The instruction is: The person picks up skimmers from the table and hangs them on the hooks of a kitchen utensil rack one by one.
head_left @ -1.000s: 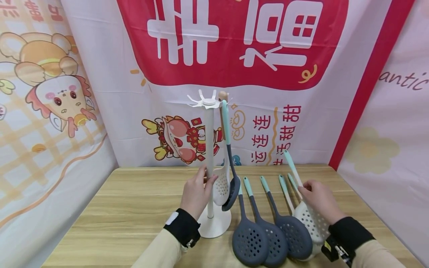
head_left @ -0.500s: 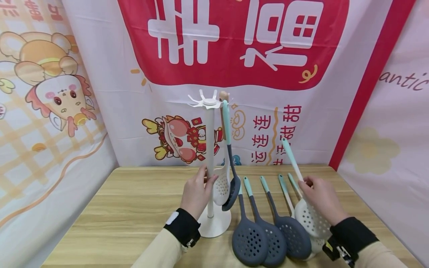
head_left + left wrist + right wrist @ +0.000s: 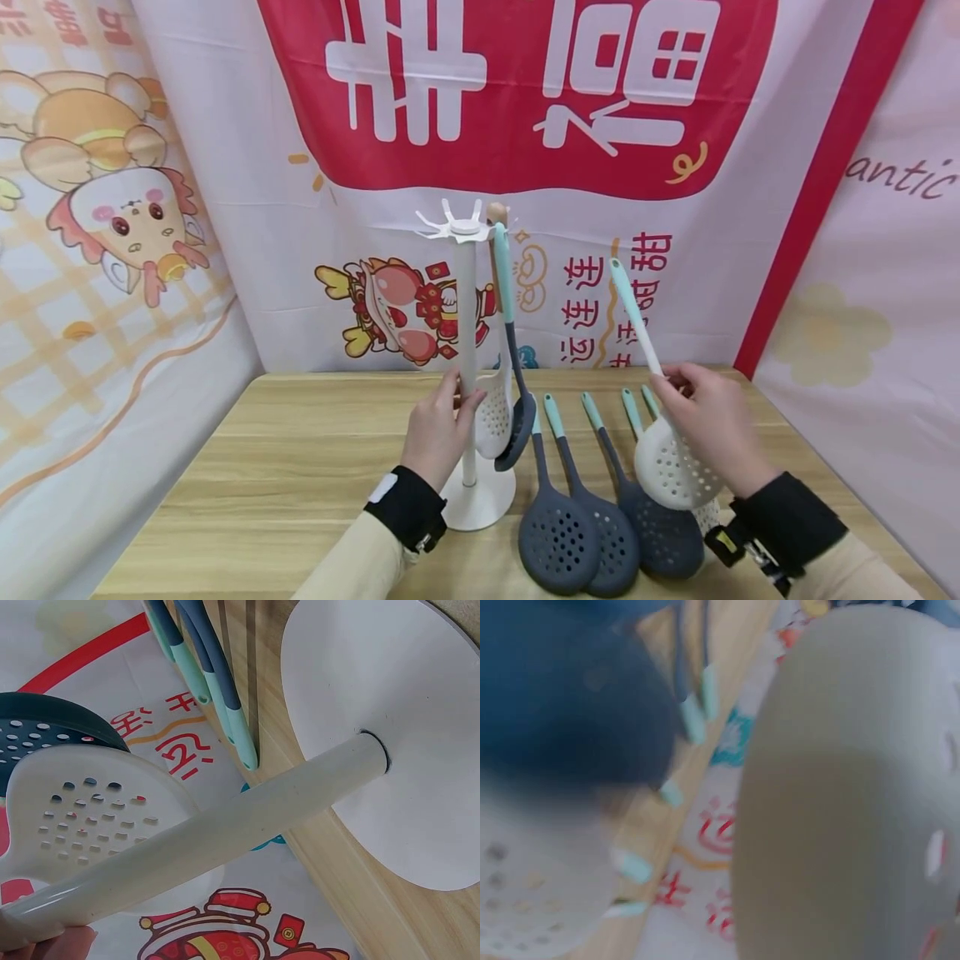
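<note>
A white skimmer point(image 3: 663, 471) with a mint handle tip is raised over the other utensils; my right hand point(image 3: 712, 425) grips its handle just above the perforated head. That head looms large and blurred as a pale curved surface point(image 3: 817, 795) in the right wrist view. My left hand point(image 3: 441, 429) holds the white pole point(image 3: 467, 333) of a utensil stand, its fingertips point(image 3: 64, 946) showing at the lower left of the left wrist view. From the stand's hooks point(image 3: 453, 227) hang a white perforated utensil point(image 3: 493, 417) and a dark grey one point(image 3: 519, 433), side by side on the right.
Several dark grey skimmers point(image 3: 558, 542) lie on the wooden table point(image 3: 300, 467) right of the stand's round base point(image 3: 480, 504), mint handles pointing away. Another white perforated head point(image 3: 532, 892) lies among them. A printed cloth point(image 3: 360, 275) hangs behind the table.
My right hand has lifted the white skimmer up and slightly left, its handle tip rising against the cloth. My left hand stays on the pole.
</note>
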Tool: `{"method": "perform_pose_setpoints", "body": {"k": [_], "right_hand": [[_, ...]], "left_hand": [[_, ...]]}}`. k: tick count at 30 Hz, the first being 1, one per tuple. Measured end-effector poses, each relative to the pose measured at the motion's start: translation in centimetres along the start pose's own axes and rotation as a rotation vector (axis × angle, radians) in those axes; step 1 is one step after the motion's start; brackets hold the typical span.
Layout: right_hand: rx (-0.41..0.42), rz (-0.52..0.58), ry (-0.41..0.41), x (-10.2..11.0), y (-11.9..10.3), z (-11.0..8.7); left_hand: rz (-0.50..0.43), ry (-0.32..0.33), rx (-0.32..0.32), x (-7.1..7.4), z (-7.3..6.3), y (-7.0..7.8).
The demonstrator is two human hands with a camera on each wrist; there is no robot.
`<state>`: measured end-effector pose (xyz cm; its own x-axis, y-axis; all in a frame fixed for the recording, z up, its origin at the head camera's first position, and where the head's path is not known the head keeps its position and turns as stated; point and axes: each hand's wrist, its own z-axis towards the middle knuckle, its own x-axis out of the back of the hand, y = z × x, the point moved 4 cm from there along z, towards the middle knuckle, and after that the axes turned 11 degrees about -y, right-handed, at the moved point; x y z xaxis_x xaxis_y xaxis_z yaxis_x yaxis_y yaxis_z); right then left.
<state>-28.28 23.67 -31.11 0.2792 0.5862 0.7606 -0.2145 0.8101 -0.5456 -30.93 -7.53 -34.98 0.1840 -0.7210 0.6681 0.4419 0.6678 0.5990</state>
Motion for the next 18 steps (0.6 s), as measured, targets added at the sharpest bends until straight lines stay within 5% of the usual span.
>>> {"method": "perform_pose_setpoints", "body": {"k": [10,18], "right_hand": [[0.252,0.090,0.193,0.8,-6.0,-1.8],[0.367,0.237,0.229,1.6,-9.4,-3.2]], "left_hand": [[0.013,0.013,-0.012,0.2,-0.1,0.1],[0.039,0.037,-0.035,0.1,-0.1,0.1]]}}
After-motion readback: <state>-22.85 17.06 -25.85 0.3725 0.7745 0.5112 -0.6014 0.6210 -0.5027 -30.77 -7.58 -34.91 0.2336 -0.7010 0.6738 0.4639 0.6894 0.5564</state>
